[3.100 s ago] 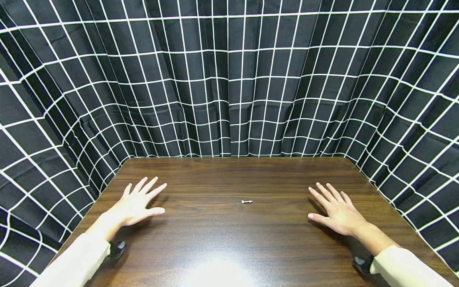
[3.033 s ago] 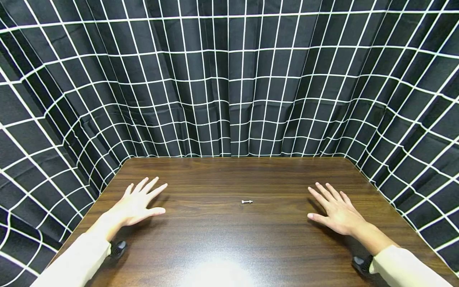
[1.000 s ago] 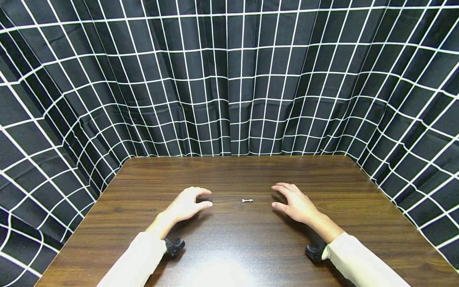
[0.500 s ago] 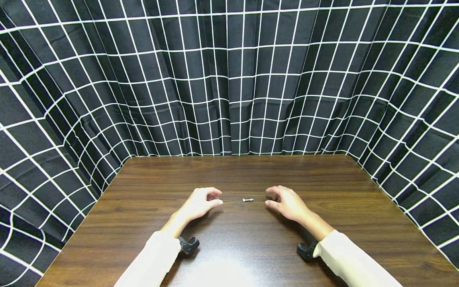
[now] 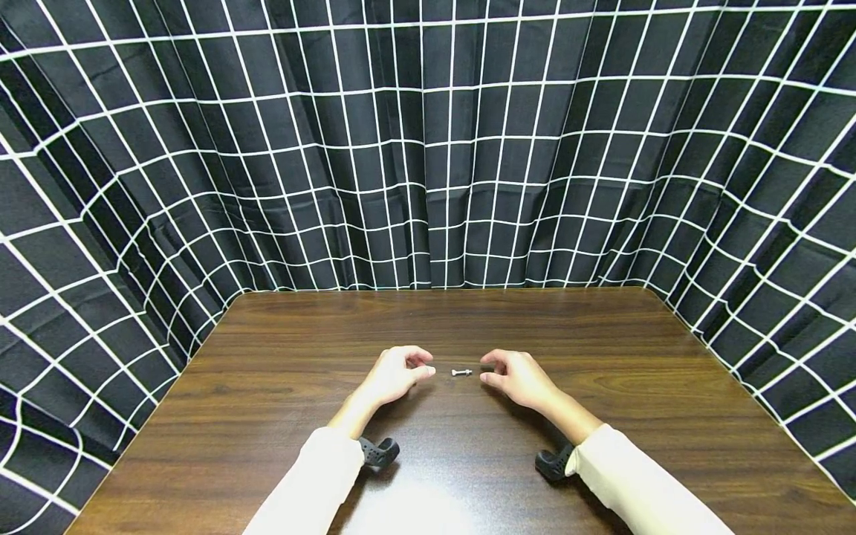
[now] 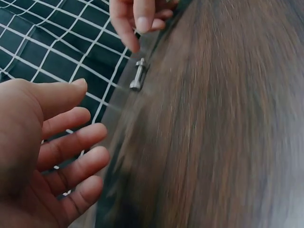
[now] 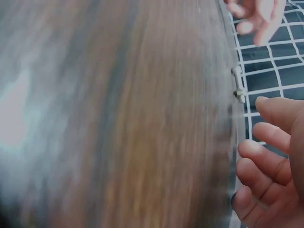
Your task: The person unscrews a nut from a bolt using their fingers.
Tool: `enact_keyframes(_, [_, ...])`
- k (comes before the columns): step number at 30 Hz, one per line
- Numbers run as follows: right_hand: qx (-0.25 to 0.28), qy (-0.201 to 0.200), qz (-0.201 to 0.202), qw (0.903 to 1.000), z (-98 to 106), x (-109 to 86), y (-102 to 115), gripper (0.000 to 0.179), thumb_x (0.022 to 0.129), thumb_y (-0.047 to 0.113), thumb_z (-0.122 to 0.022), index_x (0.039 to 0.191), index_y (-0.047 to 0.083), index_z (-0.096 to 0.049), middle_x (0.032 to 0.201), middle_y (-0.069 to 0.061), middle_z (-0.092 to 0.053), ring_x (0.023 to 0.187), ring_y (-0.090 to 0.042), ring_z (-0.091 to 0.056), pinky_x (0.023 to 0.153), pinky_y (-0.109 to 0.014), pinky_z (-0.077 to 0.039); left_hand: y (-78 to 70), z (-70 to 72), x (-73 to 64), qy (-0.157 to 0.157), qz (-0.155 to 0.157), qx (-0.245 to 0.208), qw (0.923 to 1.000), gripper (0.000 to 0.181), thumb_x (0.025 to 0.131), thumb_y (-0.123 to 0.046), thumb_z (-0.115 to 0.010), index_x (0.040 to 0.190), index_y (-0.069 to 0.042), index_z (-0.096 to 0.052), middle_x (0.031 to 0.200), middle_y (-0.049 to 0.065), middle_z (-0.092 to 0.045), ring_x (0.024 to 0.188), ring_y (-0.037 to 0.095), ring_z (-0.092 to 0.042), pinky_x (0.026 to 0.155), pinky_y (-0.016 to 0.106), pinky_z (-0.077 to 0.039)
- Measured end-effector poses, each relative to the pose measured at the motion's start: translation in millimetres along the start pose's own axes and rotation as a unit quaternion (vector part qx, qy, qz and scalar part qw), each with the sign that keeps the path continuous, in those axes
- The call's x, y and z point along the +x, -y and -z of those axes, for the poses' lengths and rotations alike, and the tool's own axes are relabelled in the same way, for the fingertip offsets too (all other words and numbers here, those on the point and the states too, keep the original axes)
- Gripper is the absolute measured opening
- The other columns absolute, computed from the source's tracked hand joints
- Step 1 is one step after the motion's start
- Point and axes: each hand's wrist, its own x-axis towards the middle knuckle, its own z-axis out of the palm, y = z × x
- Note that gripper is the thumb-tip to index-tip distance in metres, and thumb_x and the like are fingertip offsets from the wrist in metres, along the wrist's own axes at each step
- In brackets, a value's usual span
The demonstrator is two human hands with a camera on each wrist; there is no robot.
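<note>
A small silver bolt [image 5: 461,372] with a nut near one end lies on the brown wooden table, between the two hands. My left hand [image 5: 396,375] is just left of it, fingers loosely bent and holding nothing. On the other side my right hand [image 5: 524,380] is close to the nut end, also holding nothing, its thumb and fingers apart. In the left wrist view the bolt [image 6: 137,74] sits beyond the left thumb, near the right fingertips. The right wrist view shows the bolt [image 7: 238,85] blurred, just ahead of the right thumb.
The wood-grain table [image 5: 307,319] has a bright glare patch at its near side. A dark curtain with a white grid [image 5: 428,148] surrounds its back and sides. Black wrist straps [image 5: 380,452] sit at both cuffs.
Both hands have come inward from the table's sides towards the bolt, and their spread fingers have bent. The bolt lies where it was.
</note>
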Motion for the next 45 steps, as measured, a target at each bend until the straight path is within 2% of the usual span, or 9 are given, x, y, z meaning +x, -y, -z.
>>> enact_keyframes(8, [-0.005,0.002,-0.014,0.9999,-8,6.9,7,0.02,0.085,0.017,-0.073,0.102,0.007,-0.07,0.063,0.007,-0.052,0.056,-0.009,-0.047,0.051,-0.029,-0.039,-10.9,-12.8,7.5,0.004,0.02,0.003,0.9998,0.024,0.085,-0.021,-0.072,0.105,-0.007,-0.071,0.085,-0.003,-0.069,0.08,0.013,-0.062,0.071,0.031,-0.047])
enact_keyframes(13, [0.003,-0.009,-0.038,0.9992,-11,12.3,7,0.015,0.085,0.017,-0.072,0.098,0.009,-0.072,0.06,0.006,-0.049,0.053,-0.01,-0.044,0.05,-0.028,-0.036,-15.3,-20.9,12.4,-0.004,0.037,-0.003,0.9993,0.026,0.084,-0.023,-0.073,0.104,-0.007,-0.072,0.083,-0.003,-0.07,0.073,0.009,-0.06,0.067,0.029,-0.047])
enact_keyframes(20, [0.0,-0.024,-0.047,0.9986,-18,18.3,5,0.011,0.083,0.016,-0.073,0.093,0.011,-0.073,0.06,0.006,-0.051,0.054,-0.01,-0.044,0.051,-0.029,-0.037,-18.8,-29.9,17.6,-0.015,0.067,-0.001,0.9977,0.023,0.081,-0.024,-0.074,0.1,-0.01,-0.073,0.079,-0.005,-0.07,0.065,0.008,-0.059,0.063,0.029,-0.046])
enact_keyframes(26, [-0.016,-0.022,-0.072,0.997,-21,18.5,10,0.007,0.083,0.019,-0.073,0.09,0.017,-0.073,0.063,0.007,-0.053,0.056,-0.011,-0.046,0.052,-0.031,-0.036,-23.9,-35.7,21.4,-0.017,0.08,0.031,0.9962,0.018,0.079,-0.024,-0.075,0.094,-0.013,-0.075,0.078,-0.008,-0.069,0.072,0.008,-0.06,0.069,0.031,-0.046])
enact_keyframes(31, [-0.032,-0.025,-0.092,0.9949,-22,19.0,11,0.005,0.081,0.021,-0.077,0.083,0.022,-0.073,0.065,0.009,-0.056,0.059,-0.012,-0.048,0.052,-0.033,-0.036,-30.9,-39.2,23.0,-0.019,0.09,0.063,0.9938,0.014,0.076,-0.02,-0.079,0.087,-0.013,-0.075,0.073,-0.007,-0.068,0.07,0.01,-0.06,0.068,0.034,-0.045])
enact_keyframes(38, [-0.028,-0.025,-0.097,0.9945,-21,20.0,12,0.006,0.079,0.02,-0.079,0.079,0.022,-0.073,0.064,0.008,-0.057,0.06,-0.012,-0.048,0.053,-0.033,-0.037,-32.7,-42.2,25.3,-0.015,0.111,0.101,0.9885,0.012,0.073,-0.02,-0.083,0.083,-0.017,-0.076,0.07,-0.011,-0.067,0.068,0.009,-0.059,0.065,0.034,-0.045])
enact_keyframes(45, [0.032,-0.036,-0.062,0.9969,-21,20.7,11,0.006,0.079,0.012,-0.078,0.076,0.014,-0.073,0.069,0.007,-0.065,0.063,-0.01,-0.051,0.06,-0.031,-0.042,-33.2,-39.8,23.4,-0.026,0.101,0.097,0.9897,0.01,0.072,-0.017,-0.083,0.073,-0.019,-0.074,0.068,-0.012,-0.066,0.065,0.009,-0.057,0.063,0.033,-0.043])
